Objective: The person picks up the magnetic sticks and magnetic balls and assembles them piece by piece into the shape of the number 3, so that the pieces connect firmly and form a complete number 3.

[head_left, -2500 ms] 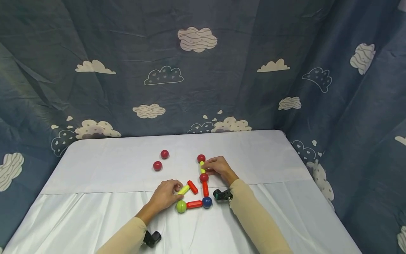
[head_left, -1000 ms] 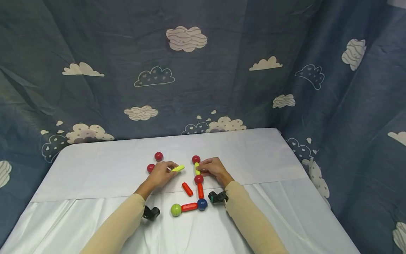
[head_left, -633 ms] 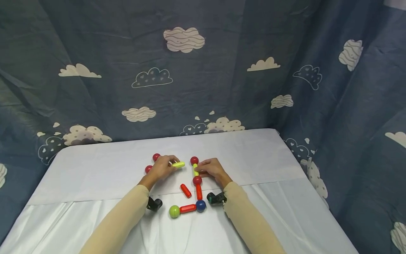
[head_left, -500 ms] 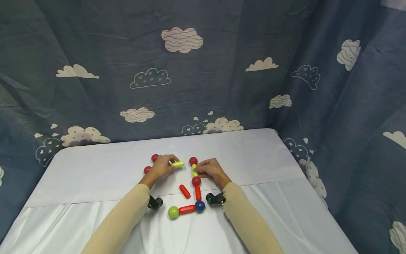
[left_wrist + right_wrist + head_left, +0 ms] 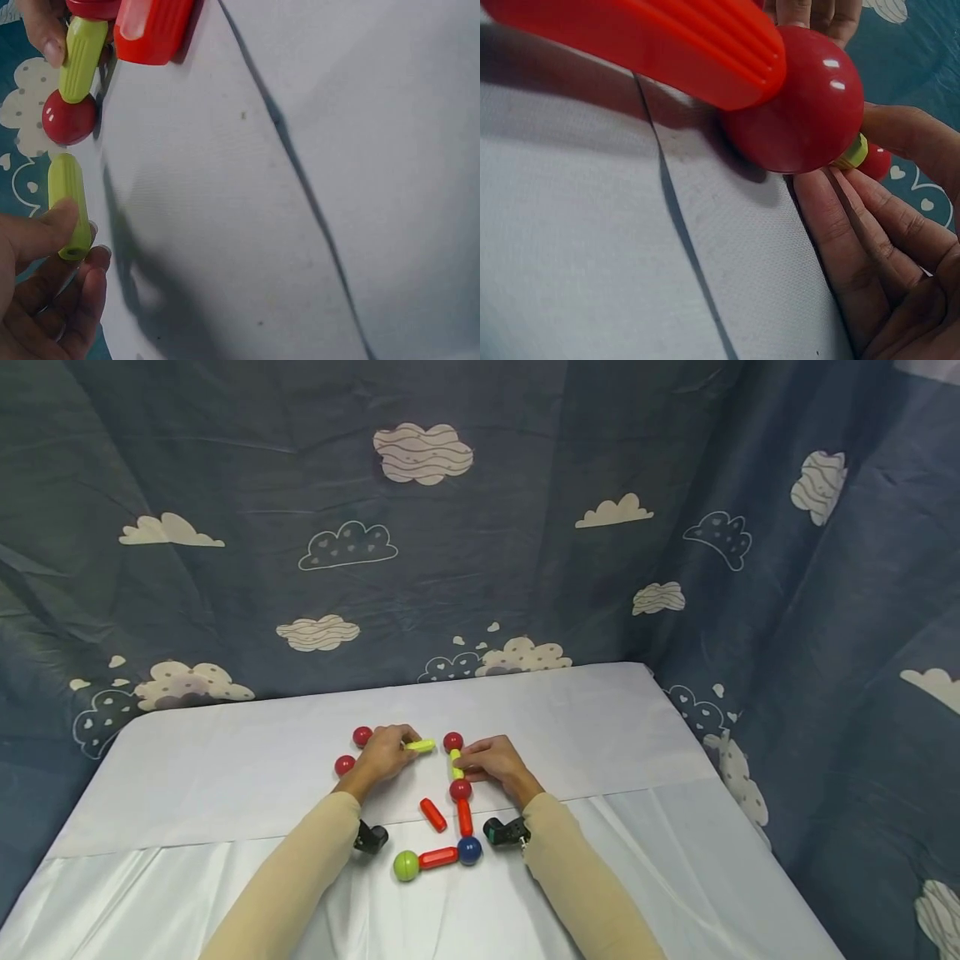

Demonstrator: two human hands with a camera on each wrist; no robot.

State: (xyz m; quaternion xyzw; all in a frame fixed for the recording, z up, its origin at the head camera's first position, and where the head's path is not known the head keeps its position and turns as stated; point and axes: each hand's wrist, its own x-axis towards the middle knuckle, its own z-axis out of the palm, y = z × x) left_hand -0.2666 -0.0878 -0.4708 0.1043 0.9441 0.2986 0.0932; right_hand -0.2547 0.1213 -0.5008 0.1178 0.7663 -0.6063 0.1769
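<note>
Pinching with left hand (image 5: 386,753) a loose yellow rod (image 5: 64,180), projecting toward right hand (image 5: 497,763); pinching with right hand a second yellow rod (image 5: 83,52) between red balls (image 5: 461,790).

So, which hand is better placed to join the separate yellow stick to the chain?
Left hand, probably: it pinches that stick, its free end facing the chain's far red ball. The right hand holds the chain's yellow stick.
</note>
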